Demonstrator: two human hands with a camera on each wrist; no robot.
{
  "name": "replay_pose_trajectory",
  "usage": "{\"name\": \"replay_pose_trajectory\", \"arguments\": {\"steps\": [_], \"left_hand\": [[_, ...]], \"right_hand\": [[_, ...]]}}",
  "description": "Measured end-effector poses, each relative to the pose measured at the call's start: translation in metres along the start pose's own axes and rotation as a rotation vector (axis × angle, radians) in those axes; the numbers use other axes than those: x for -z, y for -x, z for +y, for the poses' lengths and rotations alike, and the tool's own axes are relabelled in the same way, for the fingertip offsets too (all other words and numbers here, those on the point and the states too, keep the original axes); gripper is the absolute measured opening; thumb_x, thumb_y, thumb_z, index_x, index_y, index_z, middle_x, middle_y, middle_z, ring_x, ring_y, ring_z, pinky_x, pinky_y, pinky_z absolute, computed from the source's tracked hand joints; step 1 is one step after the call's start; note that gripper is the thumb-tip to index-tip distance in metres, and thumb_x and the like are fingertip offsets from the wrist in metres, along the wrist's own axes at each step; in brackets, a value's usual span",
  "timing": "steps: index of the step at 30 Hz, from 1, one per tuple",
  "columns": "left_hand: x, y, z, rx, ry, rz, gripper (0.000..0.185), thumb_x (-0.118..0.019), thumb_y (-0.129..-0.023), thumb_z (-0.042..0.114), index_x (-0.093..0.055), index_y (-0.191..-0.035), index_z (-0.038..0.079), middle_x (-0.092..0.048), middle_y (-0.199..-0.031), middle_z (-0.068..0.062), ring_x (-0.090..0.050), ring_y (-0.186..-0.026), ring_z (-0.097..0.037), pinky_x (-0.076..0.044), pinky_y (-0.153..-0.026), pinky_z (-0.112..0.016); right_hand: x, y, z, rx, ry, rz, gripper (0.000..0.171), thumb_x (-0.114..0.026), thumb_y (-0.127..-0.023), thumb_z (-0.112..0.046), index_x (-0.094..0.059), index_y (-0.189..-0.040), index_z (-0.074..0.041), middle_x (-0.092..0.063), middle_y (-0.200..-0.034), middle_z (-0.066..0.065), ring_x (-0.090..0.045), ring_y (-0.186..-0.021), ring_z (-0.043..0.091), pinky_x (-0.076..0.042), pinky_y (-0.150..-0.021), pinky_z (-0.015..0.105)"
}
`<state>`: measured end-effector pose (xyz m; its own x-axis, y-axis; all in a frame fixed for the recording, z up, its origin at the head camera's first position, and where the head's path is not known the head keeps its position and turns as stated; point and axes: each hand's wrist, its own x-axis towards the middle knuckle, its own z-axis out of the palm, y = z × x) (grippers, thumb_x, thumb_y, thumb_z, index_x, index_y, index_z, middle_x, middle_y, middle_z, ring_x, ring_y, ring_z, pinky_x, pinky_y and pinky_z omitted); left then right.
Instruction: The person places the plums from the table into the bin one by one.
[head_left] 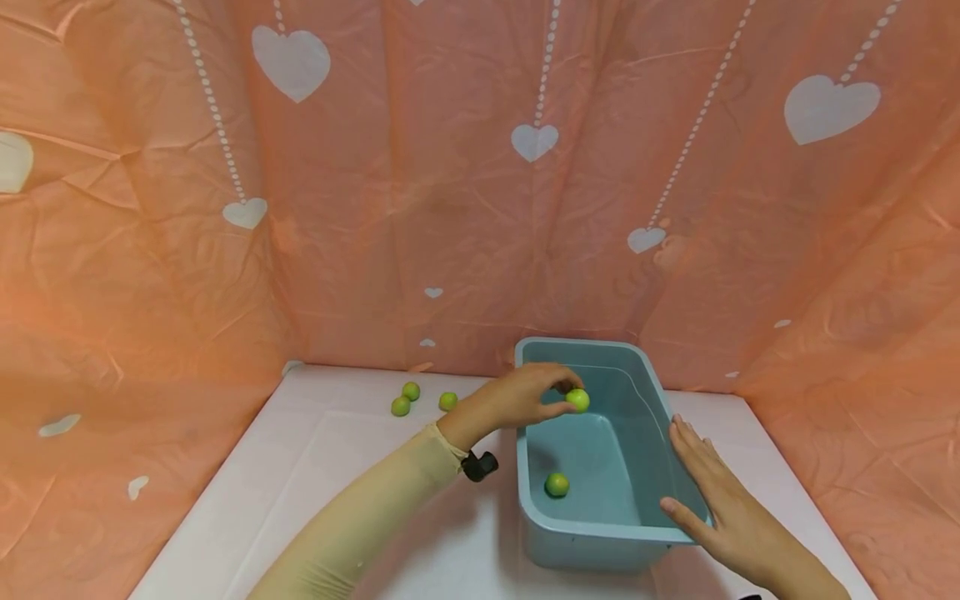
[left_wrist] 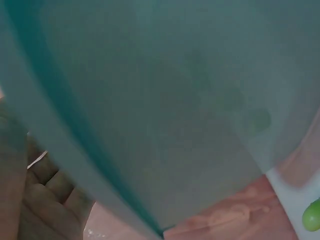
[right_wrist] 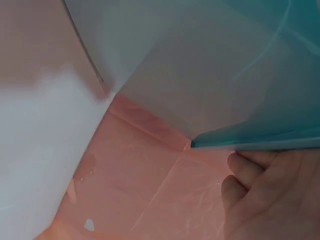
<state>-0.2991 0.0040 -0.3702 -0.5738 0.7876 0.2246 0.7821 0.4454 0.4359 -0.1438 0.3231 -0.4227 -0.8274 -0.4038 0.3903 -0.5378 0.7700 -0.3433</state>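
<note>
My left hand (head_left: 528, 393) reaches over the left rim of a blue-grey plastic tub (head_left: 592, 527). Between its thumb and fingertips it pinches a small green lime (head_left: 577, 400), held above the tub floor. Another lime (head_left: 557, 485) lies inside, near the front left corner. On the tub's right side rests my right hand (head_left: 723, 500), its fingers stretched along the outside of the rim and the thumb over the inner side. In the left wrist view the tub wall covers most of the picture, and the pinched lime is hidden.
Left of the tub, two limes (head_left: 401, 406) lie close together on the white tabletop (head_left: 300, 475), and one lime (head_left: 447, 401) sits apart beside the left forearm. An orange sheet (head_left: 450, 208) with white hearts encloses the back and sides.
</note>
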Motion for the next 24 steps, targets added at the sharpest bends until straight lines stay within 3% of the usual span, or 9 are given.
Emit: {"name": "replay_pose_trajectory", "arguments": {"steps": [4,12,24], "left_hand": [[-0.006,-0.005,0.001,0.019,-0.005,-0.038,0.033,-0.073,-0.105,0.027,-0.068,-0.135,0.014,-0.071,-0.13,-0.001,-0.067,-0.122,-0.012,-0.051,-0.105,-0.022],[-0.015,-0.016,0.002,0.01,-0.034,-0.06,0.033,-0.073,-0.105,0.03,-0.071,-0.134,0.013,-0.072,-0.13,0.0,-0.067,-0.12,-0.01,-0.05,-0.102,-0.019],[-0.027,-0.035,-0.002,-0.003,-0.123,-0.146,0.031,-0.071,-0.107,0.03,-0.072,-0.133,0.012,-0.072,-0.129,0.001,-0.067,-0.119,-0.011,-0.05,-0.101,-0.019]], "right_hand": [[0.0,-0.003,0.001,0.067,0.058,0.029,0.098,-0.081,-0.096,-0.025,-0.022,-0.17,-0.001,-0.022,-0.176,0.019,0.0,-0.163,0.003,0.002,-0.125,0.012],[0.0,-0.003,-0.001,0.058,0.055,0.036,0.097,-0.081,-0.096,-0.025,-0.023,-0.17,-0.002,-0.023,-0.176,0.021,0.001,-0.162,0.001,0.002,-0.125,0.012],[-0.001,-0.001,-0.001,0.054,0.043,0.031,0.096,-0.08,-0.097,-0.024,-0.022,-0.17,-0.002,-0.018,-0.178,0.014,0.001,-0.162,0.001,0.001,-0.124,0.011]]}}
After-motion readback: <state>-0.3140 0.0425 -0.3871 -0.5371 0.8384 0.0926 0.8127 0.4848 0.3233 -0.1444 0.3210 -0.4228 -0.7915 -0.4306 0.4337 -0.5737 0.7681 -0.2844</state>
